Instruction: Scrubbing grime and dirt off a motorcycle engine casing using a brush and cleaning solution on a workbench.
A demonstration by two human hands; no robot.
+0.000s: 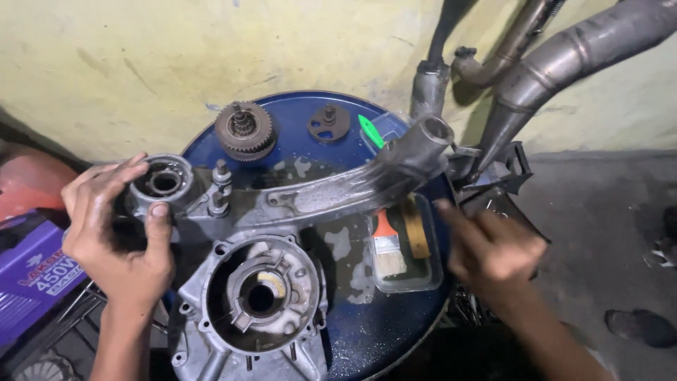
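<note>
On the blue drum [310, 152], left hand [116, 233] gripping engine casing [282, 201], right hand [493, 250] beside tray [434, 271]

The grey metal arm [338, 187] lies across the blue drum top [310, 148], its round bearing end [163, 182] overhanging the left edge, its open tube end raised near the right edge.

— Premises type?
— Motorcycle repair workshop. Engine casing [257, 296] and gears [245, 130] lie on a blue drum top [395, 324] at centre; exhaust pipes [557, 63] stand upper right against a stained wall [141, 56].
</note>
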